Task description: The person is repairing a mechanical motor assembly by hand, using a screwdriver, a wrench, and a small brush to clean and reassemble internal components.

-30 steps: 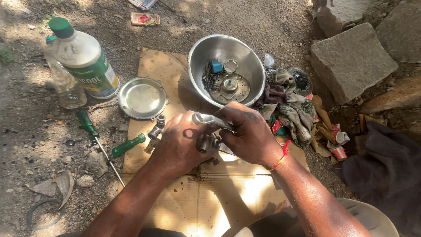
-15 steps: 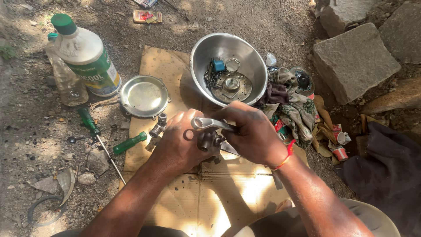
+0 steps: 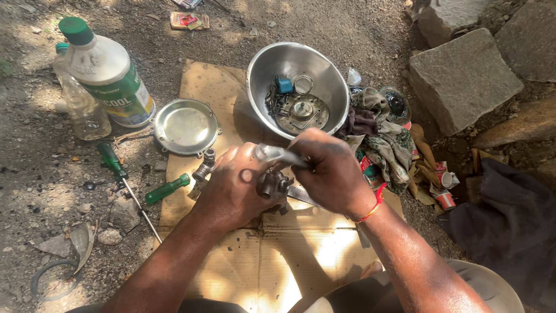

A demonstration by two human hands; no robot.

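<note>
My left hand (image 3: 231,188) grips a small dirty metal engine part (image 3: 273,184), something like a carburettor body, over a sheet of cardboard (image 3: 278,261). My right hand (image 3: 330,171) is shut on a silver metal tool (image 3: 272,153) whose end lies across the top of the part. Both hands press close together, and the part is mostly hidden between them. A small pipe fitting (image 3: 204,168) lies just left of my left hand.
A steel bowl (image 3: 263,69) with small parts stands behind the hands. A round metal cover (image 3: 185,126), two green-handled screwdrivers (image 3: 113,162) (image 3: 167,189), and two bottles (image 3: 107,78) (image 3: 81,110) lie left. Rags (image 3: 385,139) and stone blocks (image 3: 463,78) sit right.
Both hands keep their grip and have barely shifted; the right hand with the tool has turned slightly over the part.
</note>
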